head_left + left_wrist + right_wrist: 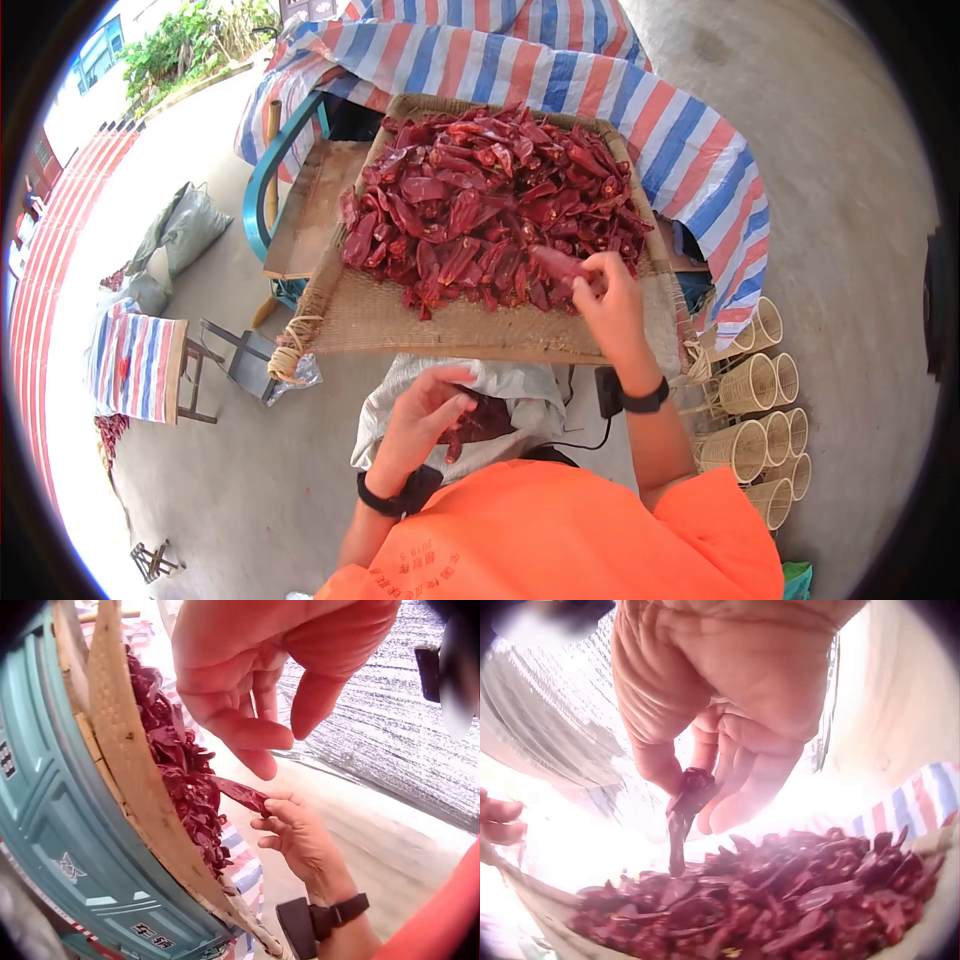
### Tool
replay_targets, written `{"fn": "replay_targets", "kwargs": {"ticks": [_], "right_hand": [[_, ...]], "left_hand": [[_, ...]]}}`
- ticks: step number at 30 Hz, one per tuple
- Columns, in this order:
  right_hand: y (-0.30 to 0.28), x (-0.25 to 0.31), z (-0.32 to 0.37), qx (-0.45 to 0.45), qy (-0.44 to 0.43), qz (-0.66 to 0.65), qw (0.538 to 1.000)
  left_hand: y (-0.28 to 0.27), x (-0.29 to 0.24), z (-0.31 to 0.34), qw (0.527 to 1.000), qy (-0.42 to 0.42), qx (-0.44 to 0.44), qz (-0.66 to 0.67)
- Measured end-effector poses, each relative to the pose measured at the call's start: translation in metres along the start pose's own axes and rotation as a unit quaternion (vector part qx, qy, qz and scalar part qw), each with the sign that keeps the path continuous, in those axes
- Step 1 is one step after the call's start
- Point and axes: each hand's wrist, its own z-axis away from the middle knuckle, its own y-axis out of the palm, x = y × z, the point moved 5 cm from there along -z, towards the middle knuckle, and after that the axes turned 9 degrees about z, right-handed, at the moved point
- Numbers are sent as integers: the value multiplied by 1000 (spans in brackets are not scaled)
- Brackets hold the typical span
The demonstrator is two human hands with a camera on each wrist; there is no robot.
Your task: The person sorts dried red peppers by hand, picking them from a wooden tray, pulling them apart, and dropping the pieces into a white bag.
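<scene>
Red pepper (pixel 241 795), glossy, tapering, in right grip (pixel 615 308) over woven tray (pixel 450 338).

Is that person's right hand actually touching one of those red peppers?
Touching. The left wrist view shows it: the right hand pinches one end of a red pepper, with no gap between them.

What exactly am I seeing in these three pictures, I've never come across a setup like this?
There's no machine here: a person works barehanded. The wide, round picture is taken from the head, looking forward and down; the other two are taken from the wrists, each watching that hand's work. On the woven tray lies a heap of dried red chili peppers. The right hand pinches one chili pepper at its end; the left hand holds nothing, near a white sack.
</scene>
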Motion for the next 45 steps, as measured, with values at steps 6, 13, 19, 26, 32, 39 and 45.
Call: {"fn": "replay_targets", "kwargs": {"ticks": [6,13,19,26,32,39,45], "right_hand": [[10,72,52,101,-126,-153,975],[6,82,67,112,-148,-272,944],[-3,70,61,164,-97,-242,951],[16,-32,24,110,-2,91,990],[35,-61,-11,32,-20,161,986],[31,-65,-14,60,6,150,987],[31,-4,48,226,138,-329,906]], "left_hand": [[38,-27,-37,969,180,26,-167],[35,-6,-33,985,158,64,28],[37,-13,-26,983,144,69,86],[-8,8,-22,974,17,-27,-226],[-19,33,-23,954,65,-82,-282],[-9,48,-21,989,-17,6,-146],[12,27,-25,998,15,-9,-54]]}}
